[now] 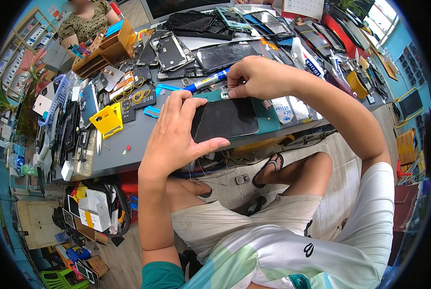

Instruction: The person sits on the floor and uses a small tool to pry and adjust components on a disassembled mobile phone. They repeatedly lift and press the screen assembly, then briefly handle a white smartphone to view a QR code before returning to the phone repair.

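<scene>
On the near side of a grey desk (139, 126), a dark phone (229, 118) lies face up, its glassy side showing, on a green mat (269, 123). The left hand (173, 126) grips the phone by its left end, fingers at the far edge and thumb stretched along the near edge. The right hand (248, 79) is closed in a pinch, with 1 small silvery piece (226, 94) between thumb and fingers, at the far edge of the phone; whether the piece touches the glass, I cannot tell.

Just behind the mat lies a blue pen (206, 81), slanting up toward the right hand. Farther left, a yellow stand (107, 120) sits near the desk's front edge, with 1 blue basket (56, 98) beyond it. Behind the hands, a larger black screen (225, 55) lies flat, and 1 opened tablet (172, 50) is just left of it. A white tube (306, 58) rests to the right, near a stack of devices. At the back stand a monitor (189, 6) and a calendar (303, 7).

Past a wooden organizer (108, 47) at the far left, another person (88, 23) is partly visible. Below the desk, 1 white box (95, 212) tops a pile.
</scene>
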The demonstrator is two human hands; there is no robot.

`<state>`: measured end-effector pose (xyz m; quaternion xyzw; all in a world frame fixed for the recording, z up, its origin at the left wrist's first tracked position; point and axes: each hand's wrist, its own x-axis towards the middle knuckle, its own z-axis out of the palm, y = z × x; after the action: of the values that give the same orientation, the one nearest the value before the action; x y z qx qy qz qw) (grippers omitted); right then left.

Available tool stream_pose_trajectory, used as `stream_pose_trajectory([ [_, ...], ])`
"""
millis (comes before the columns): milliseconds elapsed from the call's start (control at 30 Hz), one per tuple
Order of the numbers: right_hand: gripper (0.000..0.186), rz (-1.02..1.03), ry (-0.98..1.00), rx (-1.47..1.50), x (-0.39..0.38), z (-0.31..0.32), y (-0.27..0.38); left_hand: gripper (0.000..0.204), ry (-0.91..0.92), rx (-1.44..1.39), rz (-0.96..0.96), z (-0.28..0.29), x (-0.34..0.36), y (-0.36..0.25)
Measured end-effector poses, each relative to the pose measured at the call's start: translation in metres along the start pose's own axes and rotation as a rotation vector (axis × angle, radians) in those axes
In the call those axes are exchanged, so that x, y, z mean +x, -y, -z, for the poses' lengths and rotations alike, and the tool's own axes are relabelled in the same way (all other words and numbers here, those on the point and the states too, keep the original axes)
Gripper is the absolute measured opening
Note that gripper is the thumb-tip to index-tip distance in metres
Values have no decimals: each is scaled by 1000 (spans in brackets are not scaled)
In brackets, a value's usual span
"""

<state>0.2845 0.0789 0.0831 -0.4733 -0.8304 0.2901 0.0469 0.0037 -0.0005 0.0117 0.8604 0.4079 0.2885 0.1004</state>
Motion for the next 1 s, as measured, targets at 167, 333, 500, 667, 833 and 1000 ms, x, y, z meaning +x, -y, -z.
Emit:
stream_pose_trajectory([
  [167, 23, -49, 17, 43, 2, 0, 2, 97, -6, 2, -4, 0, 0, 1],
  [333, 16, 146, -134, -33, -5, -11, -9, 97, -19, 3, -25, 0, 0, 1],
  [500, 13, 625, -573, -360, -21, -45, -19, 95, -41, 18, -46, -1, -1, 1],
  [667, 12, 537, -585, -73, -16, -55, -24, 95, -35, 27, -44, -1, -1, 1],
  [833, 13, 497, -498, -102, -17, -45, -23, 96, -34, -2, -39, -2, 0, 2],
  [1000, 19, 364, -367, -59, -8, -35, -21, 96, -29, 5, -28, -2, -1, 2],
])
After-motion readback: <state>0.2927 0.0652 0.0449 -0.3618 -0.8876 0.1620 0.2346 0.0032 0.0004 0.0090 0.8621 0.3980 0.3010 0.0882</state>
